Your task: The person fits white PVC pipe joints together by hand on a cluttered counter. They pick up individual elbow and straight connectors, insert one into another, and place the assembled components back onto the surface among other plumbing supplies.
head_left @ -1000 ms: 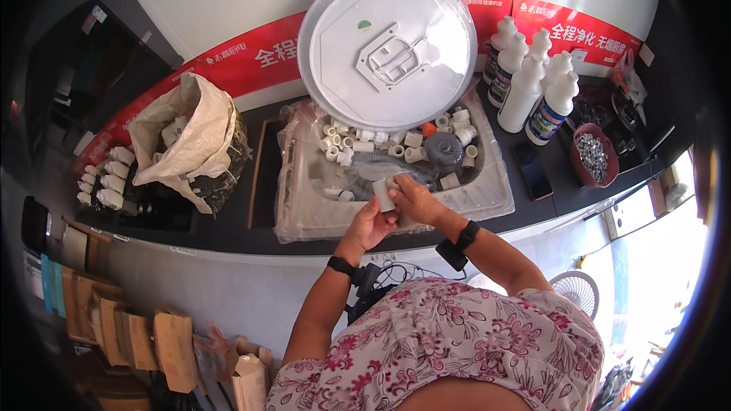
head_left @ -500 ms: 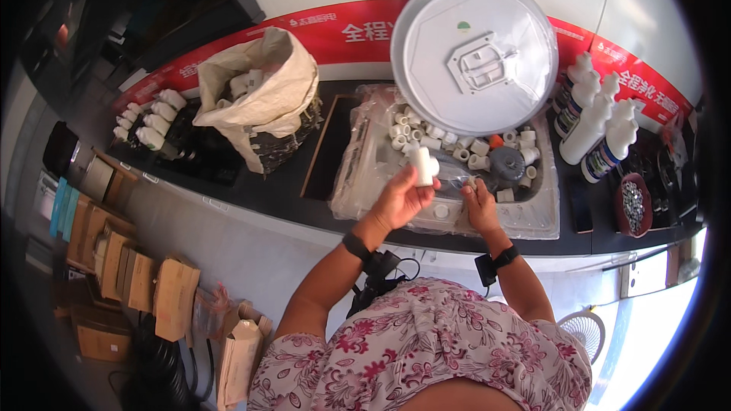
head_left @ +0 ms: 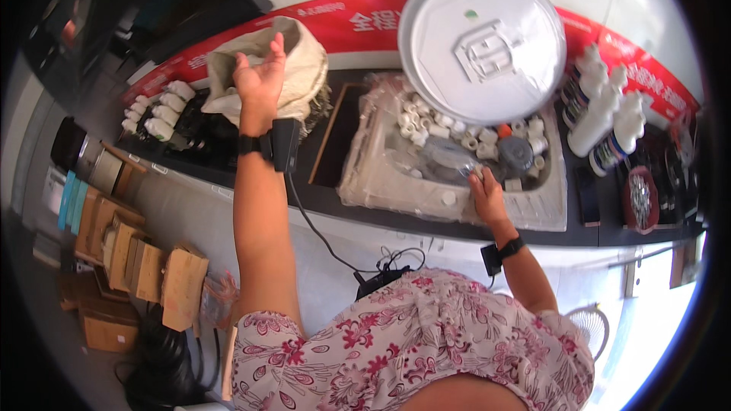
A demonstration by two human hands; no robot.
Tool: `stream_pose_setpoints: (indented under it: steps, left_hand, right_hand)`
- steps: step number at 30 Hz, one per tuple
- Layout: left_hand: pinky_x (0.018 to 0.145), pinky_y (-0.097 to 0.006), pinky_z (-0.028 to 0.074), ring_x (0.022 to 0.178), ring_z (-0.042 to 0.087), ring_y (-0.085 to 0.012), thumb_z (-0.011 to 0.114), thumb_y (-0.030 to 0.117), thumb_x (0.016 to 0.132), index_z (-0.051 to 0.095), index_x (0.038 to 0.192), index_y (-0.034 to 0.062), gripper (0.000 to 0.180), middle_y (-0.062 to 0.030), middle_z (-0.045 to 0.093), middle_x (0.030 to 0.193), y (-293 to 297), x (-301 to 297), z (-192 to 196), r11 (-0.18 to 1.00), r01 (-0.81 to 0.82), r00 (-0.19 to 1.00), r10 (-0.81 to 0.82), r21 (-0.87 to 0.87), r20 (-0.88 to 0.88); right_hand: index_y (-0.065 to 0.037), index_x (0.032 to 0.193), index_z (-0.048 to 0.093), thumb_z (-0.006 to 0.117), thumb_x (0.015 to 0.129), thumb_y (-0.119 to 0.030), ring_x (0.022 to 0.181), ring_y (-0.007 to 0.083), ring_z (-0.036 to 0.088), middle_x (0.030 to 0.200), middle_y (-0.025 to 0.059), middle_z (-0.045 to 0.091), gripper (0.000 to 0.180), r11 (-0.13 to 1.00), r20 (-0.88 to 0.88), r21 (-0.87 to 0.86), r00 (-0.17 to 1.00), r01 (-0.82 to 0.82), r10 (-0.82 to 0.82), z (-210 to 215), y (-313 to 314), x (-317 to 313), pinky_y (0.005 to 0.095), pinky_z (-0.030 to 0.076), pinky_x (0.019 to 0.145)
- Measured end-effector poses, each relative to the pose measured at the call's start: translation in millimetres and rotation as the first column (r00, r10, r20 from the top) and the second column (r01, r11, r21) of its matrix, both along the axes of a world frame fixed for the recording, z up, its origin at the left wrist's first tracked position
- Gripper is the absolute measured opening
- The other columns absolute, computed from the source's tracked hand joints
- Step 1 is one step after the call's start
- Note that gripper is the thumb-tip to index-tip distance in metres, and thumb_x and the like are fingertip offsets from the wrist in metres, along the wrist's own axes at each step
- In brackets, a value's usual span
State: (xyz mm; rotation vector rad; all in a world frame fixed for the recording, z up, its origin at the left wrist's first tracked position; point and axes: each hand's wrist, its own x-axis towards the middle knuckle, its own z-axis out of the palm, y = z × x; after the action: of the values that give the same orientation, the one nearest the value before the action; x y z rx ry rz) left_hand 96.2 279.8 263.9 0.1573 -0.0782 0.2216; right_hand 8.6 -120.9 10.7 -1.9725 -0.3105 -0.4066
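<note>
My left hand (head_left: 261,76) is raised over the mouth of a beige woven sack (head_left: 301,91), fingers spread and nothing seen in them. The arm and hand cover part of the sack, so its contents are hidden. At the sink's front, my right hand (head_left: 487,196) is closed, with a small whitish bit at its fingertips that I cannot make out. Clear plastic (head_left: 449,156) lies just beside those fingers. White plastic pipe fittings (head_left: 415,118) are heaped in the plastic-wrapped sink (head_left: 365,175), along with a grey round piece (head_left: 516,154) and an orange one (head_left: 504,130).
A large round white lid-like disc (head_left: 480,46) leans behind the sink. White bottles (head_left: 598,118) stand at the right, near a reddish bowl of small metal parts (head_left: 641,198). Smaller white bottles (head_left: 164,114) lie at the left. Cardboard boxes (head_left: 183,285) are on the floor. A cable (head_left: 312,224) hangs from my left wrist.
My left hand has gone left from above the sink to the sack, and the white pipe fitting it held is no longer seen in it. My right hand stays by the sink.
</note>
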Motion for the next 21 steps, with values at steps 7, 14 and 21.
stream_pose_setpoints:
  steps: [7, 14, 21]
  left_hand:
    - [0.068, -0.030, 0.046, 0.083, 0.056, -0.0245, 0.051, 0.019, 0.086, 0.051, 0.096, -0.0021, 0.024, -0.0170, 0.056, 0.093, -101, 5, -75, 0.815, 0.135, 0.987, -0.159, 0.564, -0.006]
    - [0.066, -0.028, 0.046, 0.079, 0.056, -0.0236, 0.056, 0.016, 0.082, 0.050, 0.092, -0.0010, 0.021, -0.0163, 0.056, 0.089, -169, 23, -169, 0.592, 0.574, 0.779, -0.181, 0.566, -0.600]
    - [0.066, -0.032, 0.046, 0.080, 0.051, -0.0277, 0.053, 0.022, 0.084, 0.045, 0.103, 0.0056, 0.027, -0.0176, 0.051, 0.094, -179, 70, -218, 0.360, 0.692, 0.672, -0.006, 0.625, -0.740]
  right_hand:
    - [-0.002, 0.082, 0.043, 0.054, 0.083, -0.020, 0.059, 0.0335, 0.042, 0.067, 0.0194, 0.047, 0.021, 0.999, -0.104, 0.024, 0.994, 0.049, -0.046, 14, -3, 2, 0.0352, 0.038, 0.054]
    - [-0.001, 0.084, 0.044, 0.056, 0.082, -0.021, 0.060, 0.0337, 0.047, 0.068, 0.0186, 0.050, 0.023, 0.983, -0.035, 0.135, 0.992, 0.124, -0.121, 15, -32, -11, 0.0358, 0.040, 0.055]
    - [-0.001, 0.084, 0.044, 0.057, 0.079, -0.015, 0.065, 0.0401, 0.048, 0.072, 0.0202, 0.050, 0.021, 0.983, -0.007, 0.003, 0.983, 0.183, -0.183, 3, -51, -26, 0.0398, 0.040, 0.056]
